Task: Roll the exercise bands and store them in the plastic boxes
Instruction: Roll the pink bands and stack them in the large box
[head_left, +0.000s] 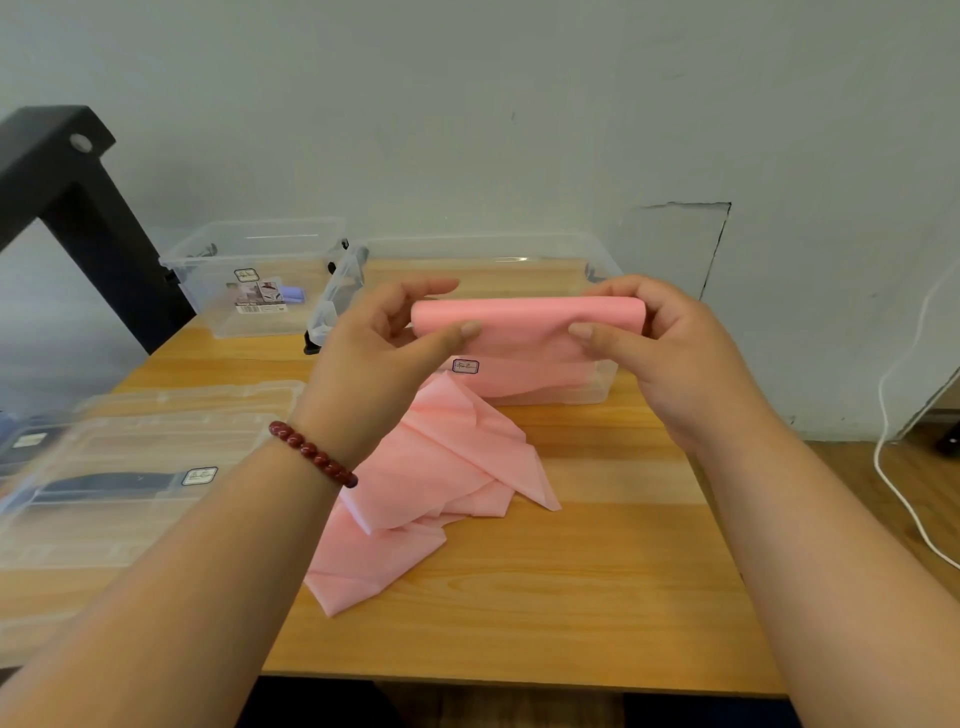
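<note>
A pink exercise band (524, 317) is partly rolled and held up above the table. My left hand (395, 338) pinches the roll's left end between thumb and fingers. My right hand (660, 338) grips its right end. The loose rest of the band hangs down and lies crumpled on the wooden table (571, 597). Right behind the roll stands an open clear plastic box (519, 249). A second clear box (254, 275) stands at the back left with a small bluish item inside.
Clear lids (130, 467) lie stacked on the table's left side, over a dark item. A black frame (78, 197) rises at the far left. A white cable (904, 457) hangs by the wall on the right. The table's front edge is close.
</note>
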